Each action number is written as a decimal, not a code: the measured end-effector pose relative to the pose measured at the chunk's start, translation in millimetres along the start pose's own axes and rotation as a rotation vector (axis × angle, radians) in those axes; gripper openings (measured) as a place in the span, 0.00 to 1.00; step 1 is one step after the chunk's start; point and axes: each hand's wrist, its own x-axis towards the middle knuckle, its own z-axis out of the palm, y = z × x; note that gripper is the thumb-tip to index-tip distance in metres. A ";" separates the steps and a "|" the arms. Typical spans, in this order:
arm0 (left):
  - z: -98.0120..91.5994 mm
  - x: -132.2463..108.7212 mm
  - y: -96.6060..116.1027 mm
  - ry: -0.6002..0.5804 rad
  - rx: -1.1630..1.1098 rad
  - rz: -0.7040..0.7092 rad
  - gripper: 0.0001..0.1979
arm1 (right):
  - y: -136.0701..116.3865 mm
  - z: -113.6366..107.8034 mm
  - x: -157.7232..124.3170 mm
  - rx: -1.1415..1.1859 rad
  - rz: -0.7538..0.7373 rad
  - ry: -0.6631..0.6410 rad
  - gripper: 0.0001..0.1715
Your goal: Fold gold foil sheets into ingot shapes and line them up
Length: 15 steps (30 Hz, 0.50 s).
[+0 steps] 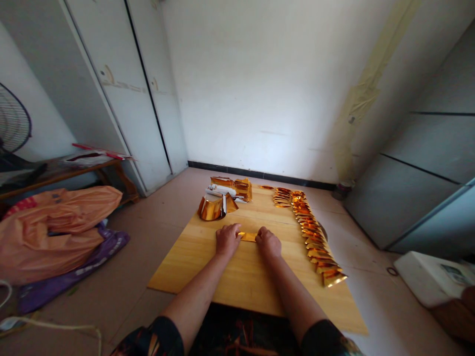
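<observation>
A small strip of gold foil paper lies flat on the wooden board in front of me. My left hand presses its left end with curled fingers. My right hand presses its right end the same way. Beyond my hands sits a pile of gold foil sheets and a curled gold piece. A long row of folded gold paper pieces runs along the board's right side.
The board rests on a tiled floor. Orange plastic bags and purple fabric lie at the left, below a low wooden bench. White cupboard doors stand behind. A white box sits at the right by a grey cabinet.
</observation>
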 end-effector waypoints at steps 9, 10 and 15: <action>-5.4 -3.7 3.8 -0.005 0.108 0.155 0.05 | -14.0 0.2 -3.6 -0.162 -0.230 0.081 0.08; -5.7 -3.5 4.5 -0.015 0.126 0.164 0.06 | -15.6 1.2 -3.1 -0.158 -0.240 0.069 0.08; -5.0 -0.3 4.2 -0.107 0.137 0.137 0.09 | -20.5 -0.2 0.4 -0.089 -0.117 0.013 0.13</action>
